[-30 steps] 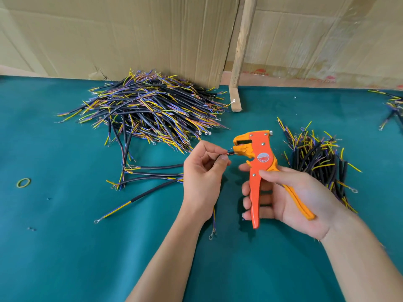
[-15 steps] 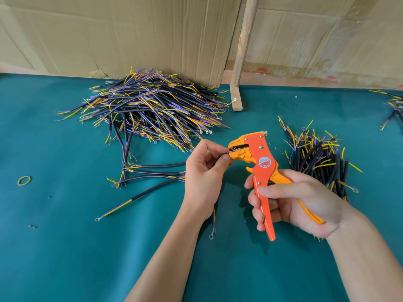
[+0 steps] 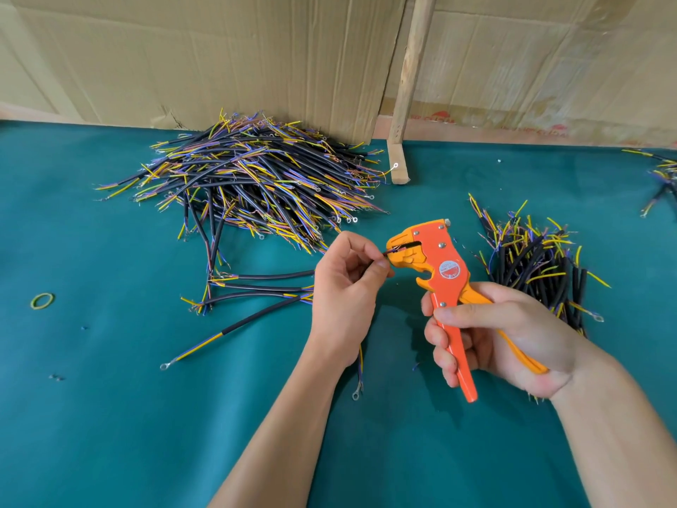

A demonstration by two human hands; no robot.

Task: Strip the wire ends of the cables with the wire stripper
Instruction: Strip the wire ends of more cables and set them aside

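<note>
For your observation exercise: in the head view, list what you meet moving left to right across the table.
Rubber band → large cable pile → left hand → wire stripper → right hand → smaller cable pile.

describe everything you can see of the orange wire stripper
The wire stripper has a flat orange body with rivets, a round red-and-silver label and a yellow-orange head and lower handle; it looks like painted metal. It is held off the green table, head pointing up and left. The right hand grips both handles. The left hand pinches a cable end at its head.
</note>
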